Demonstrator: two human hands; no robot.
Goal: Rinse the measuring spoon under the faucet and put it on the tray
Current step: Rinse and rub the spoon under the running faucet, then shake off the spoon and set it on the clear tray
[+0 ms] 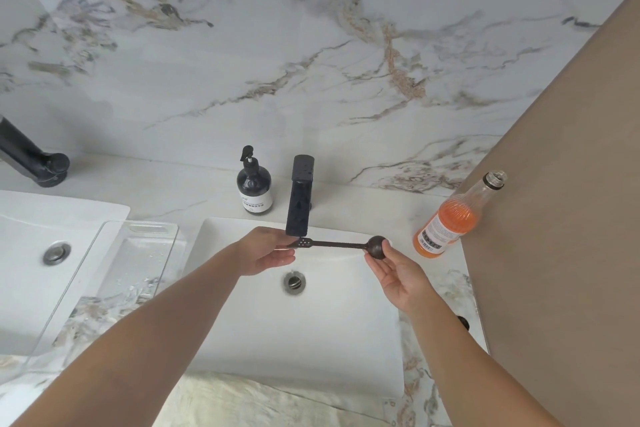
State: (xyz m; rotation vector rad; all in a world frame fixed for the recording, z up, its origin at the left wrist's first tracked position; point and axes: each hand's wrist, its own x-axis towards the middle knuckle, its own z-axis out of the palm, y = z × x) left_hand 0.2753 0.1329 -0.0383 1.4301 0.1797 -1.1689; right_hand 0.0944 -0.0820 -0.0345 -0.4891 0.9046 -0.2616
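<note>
Bare forearms reach over the white rectangular sink. Left hand pinches the perforated handle end of the dark metal measuring spoon; right hand fingertips hold its round bowl. Spoon lies horizontal under the black faucet, centre frame. Clear tray sits left.

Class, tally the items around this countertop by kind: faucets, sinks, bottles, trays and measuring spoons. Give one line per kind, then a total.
Faucets: 2
Sinks: 2
Bottles: 2
Trays: 1
Measuring spoons: 1
Total: 8

Bright even light, soft shadows, wide-angle distortion
</note>
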